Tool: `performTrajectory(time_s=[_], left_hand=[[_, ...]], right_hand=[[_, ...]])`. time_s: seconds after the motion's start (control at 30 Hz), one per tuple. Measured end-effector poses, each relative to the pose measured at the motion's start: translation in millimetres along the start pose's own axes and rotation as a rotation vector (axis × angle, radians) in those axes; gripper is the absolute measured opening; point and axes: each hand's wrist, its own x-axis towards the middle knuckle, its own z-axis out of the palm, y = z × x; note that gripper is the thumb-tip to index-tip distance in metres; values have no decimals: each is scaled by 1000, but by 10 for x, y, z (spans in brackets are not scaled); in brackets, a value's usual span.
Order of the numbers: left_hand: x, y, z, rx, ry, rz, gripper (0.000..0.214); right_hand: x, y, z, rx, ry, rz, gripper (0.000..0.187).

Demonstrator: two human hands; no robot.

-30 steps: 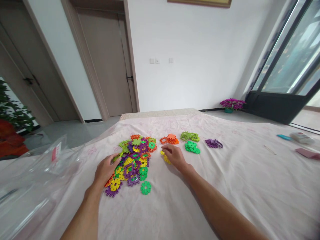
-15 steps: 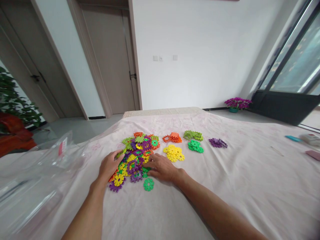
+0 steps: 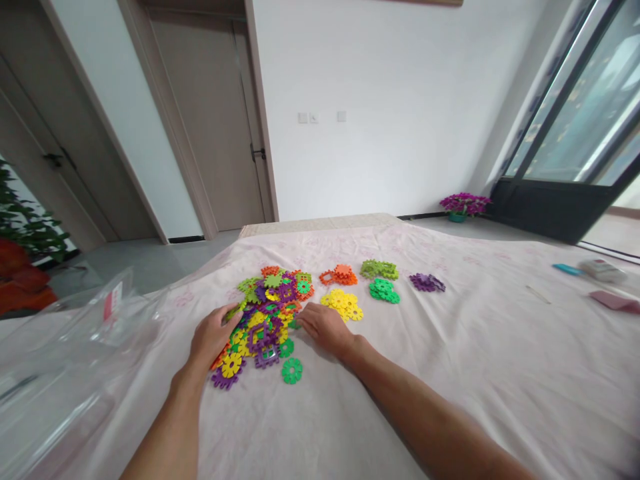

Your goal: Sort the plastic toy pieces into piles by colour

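Observation:
A mixed pile of plastic interlocking pieces [image 3: 265, 313], square and flower-shaped, lies on the cloth in purple, yellow, orange and green. My left hand [image 3: 213, 337] rests against the pile's left side, thumb and fingers apart. On the other side, my right hand [image 3: 327, 330] has its fingers drawn together, with a bit of a green flower-shaped piece [image 3: 294, 325] showing at the tips. Part of that piece is hidden by the fingers. Nearer me, a loose green flower-shaped piece [image 3: 292, 371] lies flat, just below another green one [image 3: 286, 348] at the pile's edge.
Separate heaps sit to the right: yellow [image 3: 343, 303], orange [image 3: 340, 274], lime green [image 3: 379, 269], green [image 3: 384, 291] and purple [image 3: 427, 283]. Clear plastic packaging [image 3: 75, 360] lies at left. A pink cloth [image 3: 615, 301] and a blue item [image 3: 567, 269] are far right.
My right hand has pulled back slightly from the pile and its fingers have come closer together. A green piece it covered now shows. The whole view has shifted a little.

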Motion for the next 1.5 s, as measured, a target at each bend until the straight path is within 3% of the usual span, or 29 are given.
performTrajectory(time_s=[0.27, 0.5, 0.63, 0.77, 0.93, 1.17, 1.3, 1.5], left_hand=[[0, 12, -6, 2, 3, -3, 52], [-5, 20, -19, -2, -2, -10, 53], [7, -3, -5, -1, 5, -4, 53], [6, -11, 4, -1, 2, 5, 53], [-4, -17, 6, -7, 4, 11, 54], [-4, 17, -12, 2, 3, -10, 53], [-10, 29, -17, 7, 10, 0, 52], [-6, 19, -8, 9, 19, 10, 50]], right_hand=[[-158, 794, -329, -8, 484, 539, 28], [-475, 1248, -652, -178, 603, 880, 33], [-581, 1350, -748, -299, 698, 935, 38], [-535, 1310, -726, -339, 773, 822, 39], [-319, 953, -519, -223, 633, 510, 30], [-32, 150, -164, -77, 177, 30, 22], [58, -103, -43, -124, 39, 29, 31], [89, -51, -7, -162, -34, 187, 20]])
